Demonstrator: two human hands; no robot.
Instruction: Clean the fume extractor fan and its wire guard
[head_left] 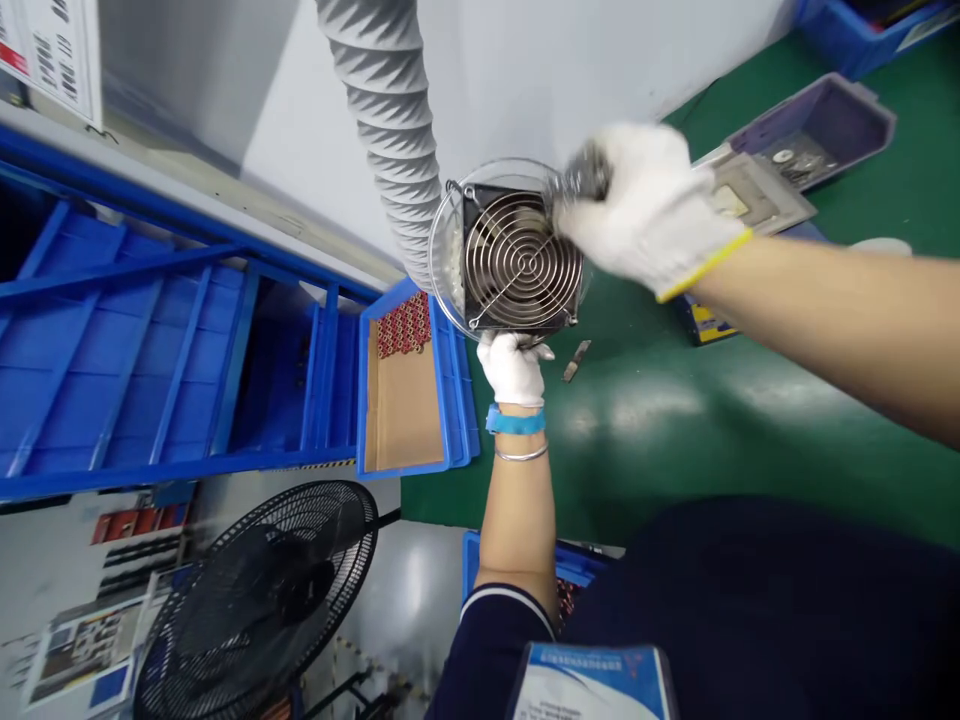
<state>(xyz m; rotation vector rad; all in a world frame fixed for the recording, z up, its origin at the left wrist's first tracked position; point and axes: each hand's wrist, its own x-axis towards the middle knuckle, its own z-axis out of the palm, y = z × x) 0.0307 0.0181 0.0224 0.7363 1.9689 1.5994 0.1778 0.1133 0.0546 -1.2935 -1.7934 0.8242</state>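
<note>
A square black axial fan (527,262) with a ringed wire guard sits over a clear round rim (436,255), at the end of a ribbed hose. My left hand (516,372), in a white glove, is closed at the fan's near edge; its fingertips are partly hidden there. At the fan's upper right is my right hand (645,205), gloved in white with a yellow cuff and blurred by motion. Its fingers close on a dark grey bundle (583,180), too smeared to name. On the green surface right of my left hand lies a small flat metal piece (577,361).
A blue bin (457,440) with a cardboard liner and copper-coloured rings stands at left. The grey hose (390,110) runs up along the white wall. At right are a purple-grey bin (814,130) and a lidded tray (757,190). A black standing fan (262,600) is lower left.
</note>
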